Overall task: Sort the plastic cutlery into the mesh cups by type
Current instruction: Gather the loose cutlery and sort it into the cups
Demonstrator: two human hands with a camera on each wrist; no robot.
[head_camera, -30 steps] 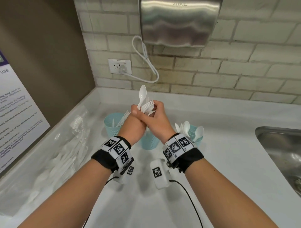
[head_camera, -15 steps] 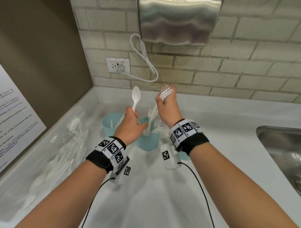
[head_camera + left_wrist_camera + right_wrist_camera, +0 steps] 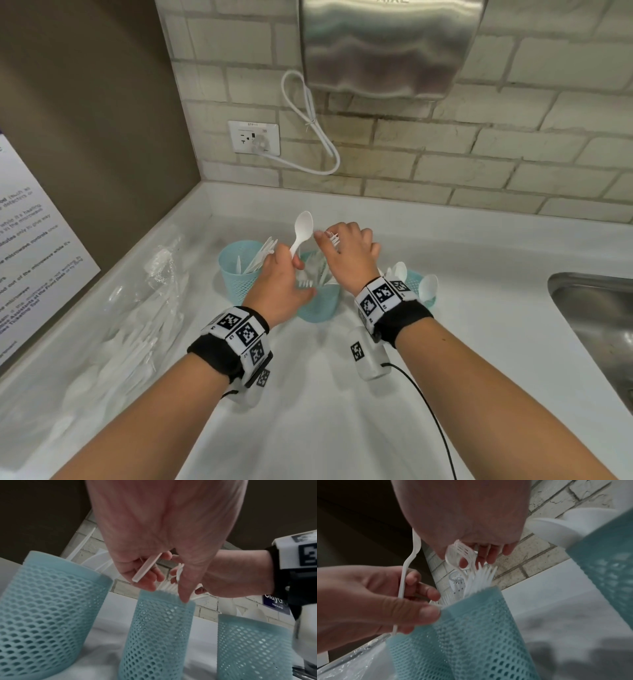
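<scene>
Three light-blue mesh cups stand in a row on the white counter. The left cup point(image 3: 239, 274) point(image 3: 42, 615) holds knives, the middle cup point(image 3: 318, 308) point(image 3: 157, 635) point(image 3: 471, 635) holds forks, the right cup point(image 3: 423, 291) point(image 3: 252, 649) holds spoons. My left hand point(image 3: 291, 270) point(image 3: 368, 599) pinches a white spoon point(image 3: 303, 229) point(image 3: 409, 563) by its handle, bowl up, beside the middle cup. My right hand point(image 3: 342, 246) point(image 3: 231, 574) grips a small bunch of white forks point(image 3: 333, 238) point(image 3: 462, 551) just above the middle cup's mouth, tines up.
A clear plastic bag of white cutlery point(image 3: 120, 342) lies along the counter's left edge. A steel sink point(image 3: 599, 325) is at the right. On the brick wall hang an outlet point(image 3: 253, 137) with a white cable and a steel hand dryer point(image 3: 383, 44).
The hands were together on one bundle, then parted: the left kept the spoon, the right took the forks. The right hand has since come down over the middle cup.
</scene>
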